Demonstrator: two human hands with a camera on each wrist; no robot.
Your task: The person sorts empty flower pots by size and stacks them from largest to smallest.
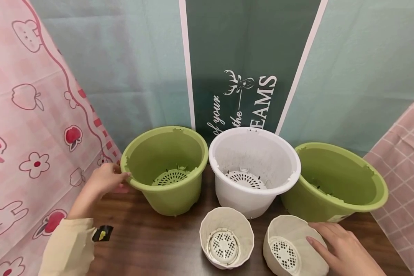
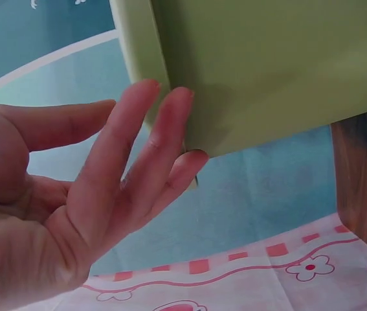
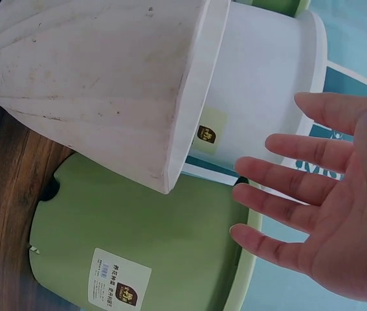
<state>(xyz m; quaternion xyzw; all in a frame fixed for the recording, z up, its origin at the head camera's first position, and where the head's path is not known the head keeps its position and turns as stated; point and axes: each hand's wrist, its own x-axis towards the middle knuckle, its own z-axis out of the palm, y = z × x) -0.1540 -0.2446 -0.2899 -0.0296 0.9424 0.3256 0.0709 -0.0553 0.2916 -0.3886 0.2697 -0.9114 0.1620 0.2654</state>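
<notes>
My left hand (image 1: 107, 177) is at the left edge of a green flowerpot (image 1: 174, 199), its fingertips by the rim. In the left wrist view the fingers (image 2: 145, 155) lie against the outside of that pot, with the thumb held apart. My right hand (image 1: 341, 245) hovers over the rim of a tilted cream flowerpot (image 1: 298, 230). The right wrist view shows its fingers (image 3: 287, 170) spread and apart from the pot's rim, holding nothing. Another cream flowerpot (image 1: 226, 222) stands left of the tilted one.
Behind stand a white flowerpot (image 1: 253, 153) and a second green flowerpot (image 1: 345, 172), which leans to the right. A dark wooden table (image 1: 148, 245) carries them all. Teal cloth (image 1: 124, 57) hangs behind, with pink printed cloth (image 1: 24, 126) on the left and pink checked cloth (image 1: 407, 172) on the right.
</notes>
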